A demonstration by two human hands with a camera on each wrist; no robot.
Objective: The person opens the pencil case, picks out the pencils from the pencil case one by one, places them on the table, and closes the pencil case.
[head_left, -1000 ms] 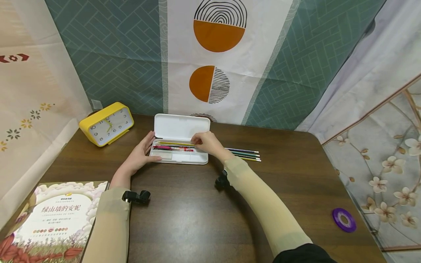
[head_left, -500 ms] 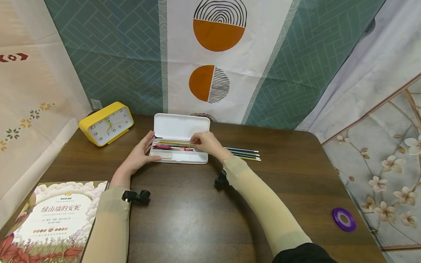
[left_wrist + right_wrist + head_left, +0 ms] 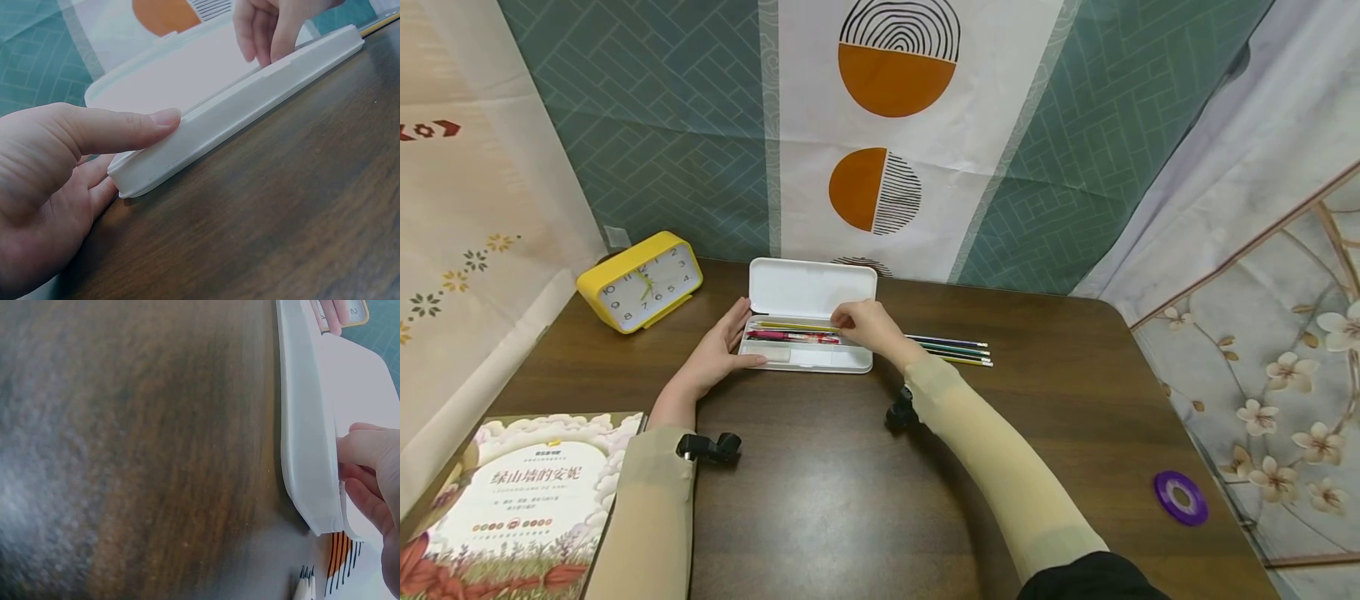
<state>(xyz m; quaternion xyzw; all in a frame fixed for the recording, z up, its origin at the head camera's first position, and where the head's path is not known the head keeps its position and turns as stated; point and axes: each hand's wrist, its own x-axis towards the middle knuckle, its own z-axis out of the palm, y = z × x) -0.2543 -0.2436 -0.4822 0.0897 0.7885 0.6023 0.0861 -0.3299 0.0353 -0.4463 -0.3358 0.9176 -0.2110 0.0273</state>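
A white pencil case [image 3: 831,358] lies with its lid [image 3: 812,287] raised at the back. Inside are a yellow pencil [image 3: 790,326], a red pen [image 3: 782,337] and a pale eraser [image 3: 775,354]. My left hand [image 3: 718,354] holds the case's left end; in the left wrist view its thumb [image 3: 147,127] lies on the front rim and the fingers go round the end. My right hand [image 3: 872,327] reaches into the case with bent fingers [image 3: 362,447], pinching at the yellow pencil's right end, which they hide.
Several striped pencils [image 3: 962,352] lie right of the case, partly behind the right wrist. A yellow alarm clock [image 3: 647,283] stands at the back left. A picture book [image 3: 527,500] is at the front left, a purple tape roll [image 3: 1167,497] at the right edge.
The whole head view shifts slightly left. Both hands, the pencil case and the pencils keep their places relative to each other.
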